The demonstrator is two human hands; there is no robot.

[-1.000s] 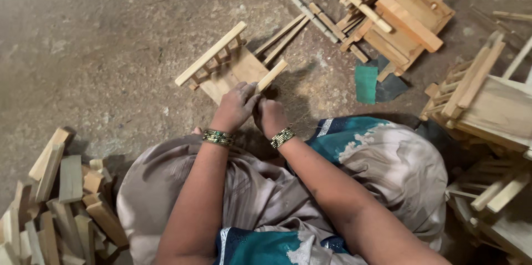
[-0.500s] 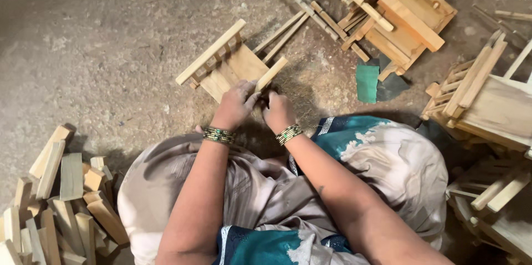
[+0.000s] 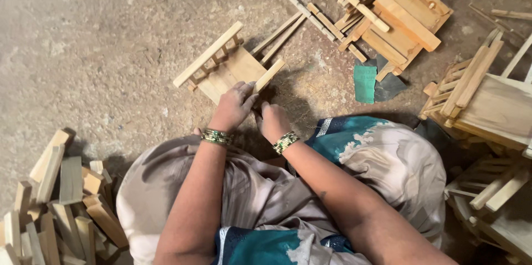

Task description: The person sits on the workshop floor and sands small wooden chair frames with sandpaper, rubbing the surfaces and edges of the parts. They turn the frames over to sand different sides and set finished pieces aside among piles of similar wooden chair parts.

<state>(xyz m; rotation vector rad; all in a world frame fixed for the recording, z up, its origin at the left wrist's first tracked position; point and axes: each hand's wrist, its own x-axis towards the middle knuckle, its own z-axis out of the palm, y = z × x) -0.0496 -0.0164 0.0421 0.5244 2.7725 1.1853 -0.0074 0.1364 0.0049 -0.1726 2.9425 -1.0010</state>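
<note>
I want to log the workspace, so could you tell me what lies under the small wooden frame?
Bare concrete floor shows around the small wooden frame. Its near edge is covered by the left hand.

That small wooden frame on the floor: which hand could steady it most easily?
Probably the left hand: it already lies on the wooden frame, while the right hand sits below its near edge.

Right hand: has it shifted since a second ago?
Yes. The right hand has slid down, away from the small wooden frame and toward the lap; the green sandpaper sheet stayed put.
</note>
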